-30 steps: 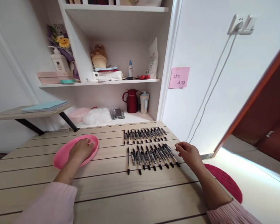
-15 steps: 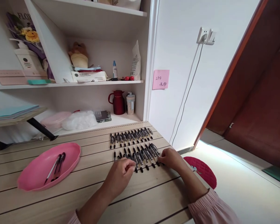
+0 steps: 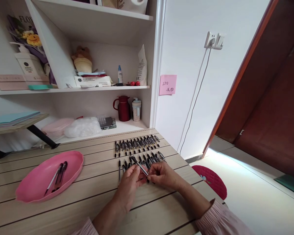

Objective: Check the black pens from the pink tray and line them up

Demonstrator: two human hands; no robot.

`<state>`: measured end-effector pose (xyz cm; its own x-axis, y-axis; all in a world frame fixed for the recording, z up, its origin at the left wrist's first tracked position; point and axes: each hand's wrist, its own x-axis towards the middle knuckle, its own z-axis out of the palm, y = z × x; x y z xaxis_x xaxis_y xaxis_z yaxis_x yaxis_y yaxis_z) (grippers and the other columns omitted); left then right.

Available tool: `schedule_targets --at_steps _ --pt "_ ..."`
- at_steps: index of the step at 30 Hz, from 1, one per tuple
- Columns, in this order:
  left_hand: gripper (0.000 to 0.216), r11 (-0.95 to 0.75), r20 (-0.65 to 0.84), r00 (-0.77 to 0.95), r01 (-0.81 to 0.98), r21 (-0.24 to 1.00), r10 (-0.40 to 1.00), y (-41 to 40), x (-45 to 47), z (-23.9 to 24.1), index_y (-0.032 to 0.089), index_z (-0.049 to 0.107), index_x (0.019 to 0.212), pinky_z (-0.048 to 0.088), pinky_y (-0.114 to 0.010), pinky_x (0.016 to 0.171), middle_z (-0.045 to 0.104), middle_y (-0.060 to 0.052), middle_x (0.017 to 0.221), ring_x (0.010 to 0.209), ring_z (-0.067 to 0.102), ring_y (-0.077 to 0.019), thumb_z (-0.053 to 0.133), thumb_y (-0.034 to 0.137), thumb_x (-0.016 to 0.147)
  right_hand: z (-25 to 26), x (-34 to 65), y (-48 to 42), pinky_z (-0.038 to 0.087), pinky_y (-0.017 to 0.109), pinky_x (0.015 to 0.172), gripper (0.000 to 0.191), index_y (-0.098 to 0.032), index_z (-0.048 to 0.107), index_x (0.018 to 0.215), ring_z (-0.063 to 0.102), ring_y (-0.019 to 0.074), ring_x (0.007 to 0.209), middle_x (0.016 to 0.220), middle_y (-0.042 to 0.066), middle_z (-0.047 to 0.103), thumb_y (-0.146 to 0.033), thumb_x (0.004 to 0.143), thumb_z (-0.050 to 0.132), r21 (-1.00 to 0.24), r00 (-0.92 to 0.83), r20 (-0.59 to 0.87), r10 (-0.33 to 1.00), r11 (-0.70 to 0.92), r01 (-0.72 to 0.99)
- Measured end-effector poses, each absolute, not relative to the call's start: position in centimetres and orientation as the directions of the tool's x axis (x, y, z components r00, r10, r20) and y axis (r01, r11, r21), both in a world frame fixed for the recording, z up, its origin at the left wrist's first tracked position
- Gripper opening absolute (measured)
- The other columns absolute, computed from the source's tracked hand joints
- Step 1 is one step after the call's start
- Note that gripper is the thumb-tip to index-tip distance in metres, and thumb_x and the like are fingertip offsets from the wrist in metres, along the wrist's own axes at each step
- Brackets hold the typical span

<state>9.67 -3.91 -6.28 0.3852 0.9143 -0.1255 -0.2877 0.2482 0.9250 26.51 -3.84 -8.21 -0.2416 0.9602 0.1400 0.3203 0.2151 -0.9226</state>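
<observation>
A pen [image 3: 141, 167] slants between my two hands, above the nearer row of pens. Its lower right end is pinched in the closed fingers of my right hand [image 3: 163, 175]. My left hand [image 3: 130, 181] closes its thumb and fingers around the pen's middle. Behind the hands lies the nearer row of black and clear pens [image 3: 155, 158], partly covered by my fingers. Farther back, another row of pens and black pen parts [image 3: 137, 143] runs across the table. At the nearer row's left end lies a thin black-tipped piece [image 3: 119, 171].
A pink scalloped tray [image 3: 26, 182] with a few pens [image 3: 59, 176] stands on the slatted table [image 3: 93, 195] at left. Behind the table, a white shelf holds a red jug [image 3: 123, 108] and a cup [image 3: 136, 109]. A red round cushion [image 3: 210, 181] is beyond the right edge.
My right hand has moved left from the nearer row's right end to meet my left hand. A pen now shows between both hands; the left hand has turned and its fingers have closed on it.
</observation>
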Motion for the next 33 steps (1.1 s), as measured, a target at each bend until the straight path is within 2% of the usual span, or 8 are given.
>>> schedule_targets --at_steps 3,8,15,21,24,27,30,33 --pt "0.025 0.326 -0.189 0.363 -0.367 0.871 0.912 -3.7 9.4 -6.8 0.016 0.053 0.076 0.047 -0.032 0.072 0.067 -0.007 0.077 0.078 0.064 -0.0195 0.059 0.04 0.073 -8.0 27.3 -3.5 0.032 0.021 0.047 0.024 -0.017 0.057 0.067 0.043 0.009 0.049 0.056 -0.003 0.053 -0.041 0.071 0.057 -0.93 -0.14 0.163 0.977 0.199 0.31" --pt "0.025 0.429 -0.277 0.42 -0.328 0.842 0.864 -4.0 8.7 -6.7 0.017 0.051 0.077 0.048 -0.031 0.058 0.061 0.0 0.059 0.06 0.065 -0.0181 0.059 0.041 0.072 -8.3 31.3 -2.1 0.034 0.024 0.056 0.012 -0.019 0.055 0.08 0.052 0.0144 0.063 0.069 0.001 0.059 -0.026 0.07 0.055 -0.749 0.459 0.233 0.857 -0.143 0.647" --pt "0.019 0.403 -0.23 0.487 -0.287 0.869 0.842 -4.9 8.9 -6.7 0.019 0.05 0.078 0.04 -0.022 0.042 0.053 0.006 0.061 0.041 0.051 -0.0077 0.057 0.036 0.073 -10.2 31.5 -1.0 0.03 0.023 0.056 0.016 -0.018 0.049 0.08 0.052 0.0157 0.068 0.073 0.003 0.06 -0.016 0.065 0.053 -0.513 0.408 0.177 0.896 -0.27 0.815" --pt "0.019 0.392 -0.208 0.532 -0.26 0.882 0.821 -4.6 8.5 -7.3 0.018 0.052 0.078 0.019 -0.015 0.032 0.05 0.006 0.059 0.033 0.03 -0.001 0.057 0.035 0.073 -9.9 32.0 -1.6 0.031 0.024 0.057 0.015 -0.018 0.053 0.076 0.05 0.0149 0.066 0.069 0.003 0.059 -0.009 0.064 0.051 -0.575 0.401 0.181 0.898 -0.234 0.784" --pt "0.021 0.397 -0.216 0.56 -0.224 0.89 0.8 -4.6 8.3 -7.3 0.018 0.053 0.086 0.012 -0.015 0.033 0.05 0.006 0.058 0.033 0.025 -0.0007 0.057 0.034 0.072 -8.9 31.7 -2.2 0.033 0.026 0.056 0.015 -0.018 0.058 0.082 0.049 0.0141 0.06 0.063 0.0 0.057 -0.02 0.067 0.056 -0.788 0.399 0.167 0.902 -0.121 0.603" --pt "0.024 0.377 -0.206 0.583 -0.188 0.907 0.786 -4.7 8.2 -7.3 0.018 0.053 0.094 0.012 -0.016 0.033 0.05 0.005 0.059 0.033 0.025 -0.0012 0.053 0.034 0.076 -7.5 29.8 -2.7 0.034 0.025 0.053 0.024 -0.019 0.061 0.087 0.047 0.0123 0.056 0.063 -0.001 0.056 -0.034 0.068 0.06 -0.982 0.29 0.125 0.949 0.077 0.171" --pt "0.023 0.354 -0.196 0.586 -0.168 0.92 0.787 -4.9 8.3 -7.3 0.018 0.052 0.095 0.012 -0.016 0.034 0.05 0.005 0.059 0.034 0.024 -0.0013 0.05 0.034 0.078 -6.4 27.4 -3.0 0.034 0.023 0.051 0.023 -0.02 0.062 0.079 0.047 0.0092 0.055 0.067 -0.002 0.057 -0.033 0.062 0.068 -0.971 0.169 0.101 0.98 0.134 -0.2" --pt "0.022 0.343 -0.203 0.573 -0.148 0.927 0.794 -4.9 8.4 -7.4 0.018 0.052 0.095 0.012 -0.016 0.034 0.049 0.005 0.058 0.034 0.024 -0.0014 0.048 0.033 0.079 -5.9 25.9 -3.3 0.032 0.02 0.048 0.019 -0.019 0.061 0.074 0.045 0.0059 0.052 0.068 -0.003 0.057 -0.029 0.061 0.071 -0.927 0.101 0.097 0.99 0.127 -0.352"
